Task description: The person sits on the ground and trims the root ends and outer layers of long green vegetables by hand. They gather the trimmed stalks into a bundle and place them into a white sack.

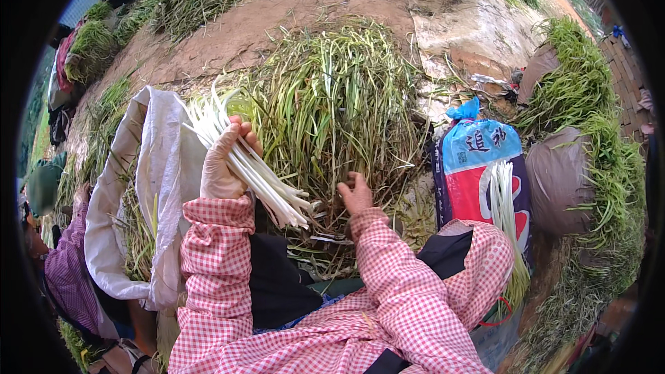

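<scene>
My left hand (223, 163) is closed around a bunch of long white stems (260, 176), which look like blanched chives. Their ends stick out on both sides of the fist, over the left part of a heap of leafy green stalks (332, 98). At the near foot of that heap is my right hand (357, 195), thumb and forefinger apart, with no stem visible between them. Its other fingers are partly hidden. A second bunch of white stems (501, 202) rests beside my right knee, against a printed sack (475, 166) in blue, red and dark purple.
A white woven sack (169, 150) with withered stalks inside gapes at my left. Bundles of greens wrapped in grey-brown plastic (558, 182) line the right side. Another person in a purple checked sleeve (75, 270) sits close on the left. More greens (182, 5) lie across the ground beyond.
</scene>
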A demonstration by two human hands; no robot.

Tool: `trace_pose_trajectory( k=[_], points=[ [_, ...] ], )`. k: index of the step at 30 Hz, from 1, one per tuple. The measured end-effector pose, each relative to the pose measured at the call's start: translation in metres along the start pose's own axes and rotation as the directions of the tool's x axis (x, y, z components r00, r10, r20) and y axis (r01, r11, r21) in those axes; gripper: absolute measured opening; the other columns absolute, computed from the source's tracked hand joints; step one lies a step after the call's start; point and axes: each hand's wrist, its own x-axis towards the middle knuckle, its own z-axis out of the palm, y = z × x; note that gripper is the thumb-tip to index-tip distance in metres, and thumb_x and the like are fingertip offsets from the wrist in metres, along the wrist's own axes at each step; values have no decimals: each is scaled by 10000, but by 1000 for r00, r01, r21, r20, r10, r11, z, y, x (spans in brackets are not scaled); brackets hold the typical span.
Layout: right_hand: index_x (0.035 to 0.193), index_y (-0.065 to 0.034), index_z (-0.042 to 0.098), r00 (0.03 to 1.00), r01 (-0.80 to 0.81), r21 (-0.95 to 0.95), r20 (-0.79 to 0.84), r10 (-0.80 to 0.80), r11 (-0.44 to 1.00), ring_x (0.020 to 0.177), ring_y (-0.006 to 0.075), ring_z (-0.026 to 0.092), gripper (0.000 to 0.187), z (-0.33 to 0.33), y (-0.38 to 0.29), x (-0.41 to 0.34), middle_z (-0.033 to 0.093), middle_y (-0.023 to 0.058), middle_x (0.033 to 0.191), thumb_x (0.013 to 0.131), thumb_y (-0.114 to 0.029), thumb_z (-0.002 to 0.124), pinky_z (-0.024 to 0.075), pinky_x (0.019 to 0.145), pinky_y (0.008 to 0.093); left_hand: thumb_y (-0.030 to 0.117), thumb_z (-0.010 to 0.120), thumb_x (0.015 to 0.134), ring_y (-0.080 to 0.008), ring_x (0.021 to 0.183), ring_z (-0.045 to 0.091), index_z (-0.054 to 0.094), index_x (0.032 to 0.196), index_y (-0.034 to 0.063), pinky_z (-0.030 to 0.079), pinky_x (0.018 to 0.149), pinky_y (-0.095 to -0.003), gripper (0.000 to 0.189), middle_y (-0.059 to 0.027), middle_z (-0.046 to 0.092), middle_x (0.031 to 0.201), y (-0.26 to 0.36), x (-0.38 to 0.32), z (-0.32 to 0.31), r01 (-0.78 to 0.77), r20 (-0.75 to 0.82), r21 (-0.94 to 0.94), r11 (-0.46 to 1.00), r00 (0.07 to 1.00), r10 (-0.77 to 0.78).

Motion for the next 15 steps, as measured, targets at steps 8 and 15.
trace_pose_trajectory(
  k=[8, 15],
  points=[
    [1036, -95, 599, 898, 327, -8, 314, -308, 945, 740, 166, 606, 191, 41, 4, -9, 651, 113, 881, 874, -188, 560, 524, 671, 307, 87, 635, 819, -130, 668, 565, 563, 1025, 69, 496, 612, -268, 219, -53, 600, 848, -3, -3, -5, 3, 20, 8, 1000, 1000, -3],
    [976, -37, 551, 963, 30, -298, -247, -107, 954, 766, 188, 581, 189, -17, 13, 44, 616, 77, 873, 846, -169, 593, 491, 733, 324, 94, 626, 824, -109, 653, 537, 556, 1026, 71, 454, 605, -260, 215, -45, 599, 845, -7, 2, -5, 41, 41, 34, 999, 998, -42]
  ],
)
